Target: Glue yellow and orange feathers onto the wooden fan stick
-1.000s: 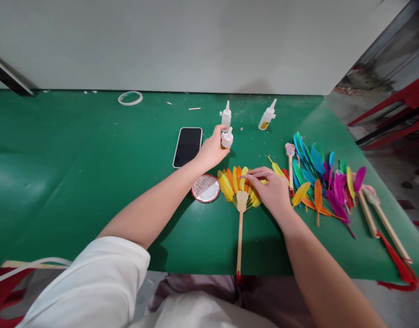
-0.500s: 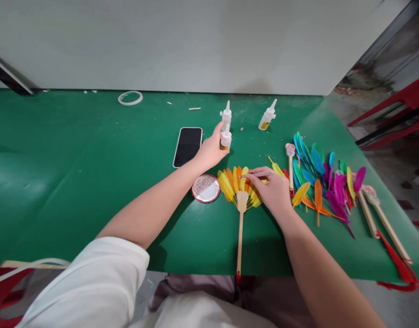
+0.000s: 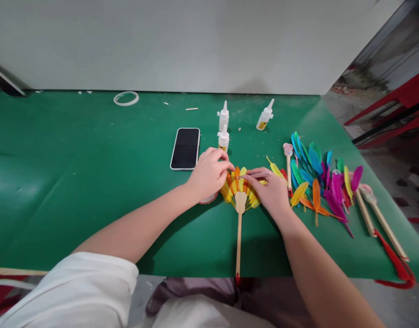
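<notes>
A fan of yellow and orange feathers (image 3: 244,186) on a wooden stick lies on the green table (image 3: 75,182) in front of me. My left hand (image 3: 209,175) has its fingers curled, and its fingertips rest at the fan's upper left feathers. It covers most of a red-rimmed dish (image 3: 209,199). My right hand (image 3: 271,193) lies on the fan's right side and pinches thin metal tweezers (image 3: 256,174), whose tips point left over the feathers. A small white glue bottle (image 3: 223,139) stands free just behind my left hand.
A black phone (image 3: 185,148) lies left of the bottles. Two more glue bottles (image 3: 223,116) (image 3: 265,116) stand further back. A pile of coloured feathers (image 3: 315,177) and wooden sticks (image 3: 380,218) with a red tassel lie at the right. A white ring (image 3: 126,98) sits at the back.
My left hand has set down the small glue bottle, let go of it and moved back to the fan's left side, over the dish. The right hand stays put.
</notes>
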Available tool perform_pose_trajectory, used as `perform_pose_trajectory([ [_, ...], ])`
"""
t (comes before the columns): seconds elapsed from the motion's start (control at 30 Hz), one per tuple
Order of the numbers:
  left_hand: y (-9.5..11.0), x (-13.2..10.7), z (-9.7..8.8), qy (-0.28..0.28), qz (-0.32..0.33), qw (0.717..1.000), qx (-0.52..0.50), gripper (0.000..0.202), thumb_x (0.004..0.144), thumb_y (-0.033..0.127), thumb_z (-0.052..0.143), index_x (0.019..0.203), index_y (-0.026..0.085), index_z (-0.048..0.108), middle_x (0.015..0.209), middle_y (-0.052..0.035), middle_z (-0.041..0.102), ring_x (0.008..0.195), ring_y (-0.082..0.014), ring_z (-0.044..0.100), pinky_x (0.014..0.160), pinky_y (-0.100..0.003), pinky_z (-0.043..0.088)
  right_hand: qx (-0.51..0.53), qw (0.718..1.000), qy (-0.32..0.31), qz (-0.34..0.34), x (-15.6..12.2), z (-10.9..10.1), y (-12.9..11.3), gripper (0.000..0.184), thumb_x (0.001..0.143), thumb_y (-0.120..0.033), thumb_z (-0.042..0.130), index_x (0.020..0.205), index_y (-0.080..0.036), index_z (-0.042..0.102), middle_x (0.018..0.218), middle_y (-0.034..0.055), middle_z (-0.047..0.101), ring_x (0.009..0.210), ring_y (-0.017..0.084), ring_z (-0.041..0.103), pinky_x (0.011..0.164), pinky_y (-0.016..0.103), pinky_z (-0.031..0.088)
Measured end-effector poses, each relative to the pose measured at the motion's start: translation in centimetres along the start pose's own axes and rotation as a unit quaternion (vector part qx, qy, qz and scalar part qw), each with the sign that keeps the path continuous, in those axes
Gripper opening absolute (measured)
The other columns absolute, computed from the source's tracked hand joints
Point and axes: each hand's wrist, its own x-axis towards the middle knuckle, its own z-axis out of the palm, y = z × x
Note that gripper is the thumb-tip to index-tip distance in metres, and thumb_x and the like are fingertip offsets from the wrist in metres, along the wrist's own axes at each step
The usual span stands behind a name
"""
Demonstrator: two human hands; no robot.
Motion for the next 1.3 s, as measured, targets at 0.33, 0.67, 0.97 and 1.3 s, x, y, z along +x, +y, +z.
perform_pose_trajectory([
  [0.33, -0.2, -0.2, 1.0, -0.074, 0.008, 0.997, 0.005, 0.036, 0.078, 0.004, 0.041, 0.086, 0.022, 0.071, 0.092, -0.0054, 0.058, 0.094, -0.0215, 0.046, 0.081, -0.038, 0.038, 0.016, 1.0, 0.005, 0.005, 0.0, -0.1, -0.2, 0.019, 0.072, -0.04, 0.066, 0.068, -0.022, 0.071, 0.081, 0.002, 0.071, 0.078, 0.019, 0.066, 0.065, 0.028, 0.049],
  [0.67, -0.1, -0.1, 1.2, -0.11, -0.002, 0.994, 0.011, 0.037, 0.079, 0.005, 0.04, 0.093, 0.022, 0.07, 0.097, -0.0062, 0.058, 0.096, -0.0227, 0.045, 0.082, -0.04, 0.037, 0.01, 1.0, -0.005, 0.016, 0.1, -0.1, -0.1, 0.019, 0.071, -0.042, 0.065, 0.069, -0.024, 0.071, 0.083, 0.0023, 0.071, 0.08, 0.02, 0.066, 0.065, 0.029, 0.049],
  [0.97, -0.1, -0.2, 1.3, -0.125, -0.007, 0.992, -0.001, 0.036, 0.08, 0.006, 0.04, 0.093, 0.021, 0.069, 0.097, -0.0063, 0.058, 0.096, -0.0224, 0.045, 0.082, -0.04, 0.038, 0.01, 1.0, -0.002, 0.017, 0.1, -0.1, 0.0, 0.02, 0.071, -0.042, 0.064, 0.068, -0.023, 0.071, 0.082, 0.0024, 0.071, 0.078, 0.02, 0.066, 0.064, 0.029, 0.049],
  [1.3, -0.1, -0.2, 1.6, -0.129, -0.004, 0.992, 0.001, 0.035, 0.081, 0.007, 0.039, 0.094, 0.021, 0.069, 0.097, -0.0066, 0.058, 0.096, -0.0219, 0.046, 0.082, -0.039, 0.039, 0.015, 1.0, -0.004, 0.014, 0.1, -0.1, 0.0, 0.019, 0.071, -0.041, 0.065, 0.068, -0.024, 0.071, 0.082, 0.0026, 0.071, 0.079, 0.021, 0.066, 0.066, 0.03, 0.05],
])
